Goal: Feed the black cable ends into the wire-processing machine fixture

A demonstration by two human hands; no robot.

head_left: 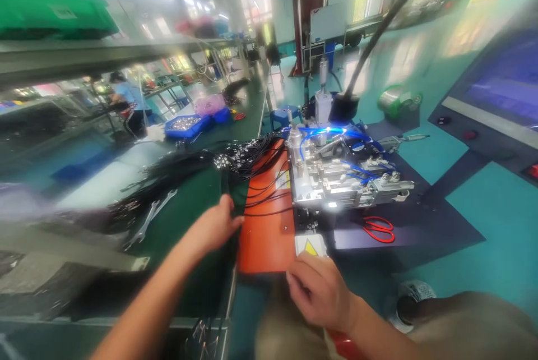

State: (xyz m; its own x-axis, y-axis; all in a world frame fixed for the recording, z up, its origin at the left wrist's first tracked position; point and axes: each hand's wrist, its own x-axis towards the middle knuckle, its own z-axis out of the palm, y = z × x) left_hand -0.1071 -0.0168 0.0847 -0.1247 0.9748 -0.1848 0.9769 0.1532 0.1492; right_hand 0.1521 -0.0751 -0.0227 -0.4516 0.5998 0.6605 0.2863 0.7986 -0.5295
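My left hand point(216, 225) reaches over the green bench at the left edge of an orange plate point(264, 242). Its fingers close around a black cable point(225, 181) below a thick bundle of black cables point(180, 164) with shiny ends; the fingertips are partly hidden. Several single black cables point(269, 198) cross the plate towards a metal machine with cylinders point(340, 175) and blue air tubes. In front of a white box with a yellow warning triangle point(310, 245), my right hand point(319, 290) is closed, thumb and fingers pressed together. Whatever it pinches is too small to make out.
Two wrenches point(152, 217) lie on the bench at left. Red-handled scissors point(379, 229) rest right of the machine. Further off are a blue tray of parts point(187, 126), a wire spool point(397, 100) and a dark panel point(474, 119). A person point(130, 102) sits at the far left.
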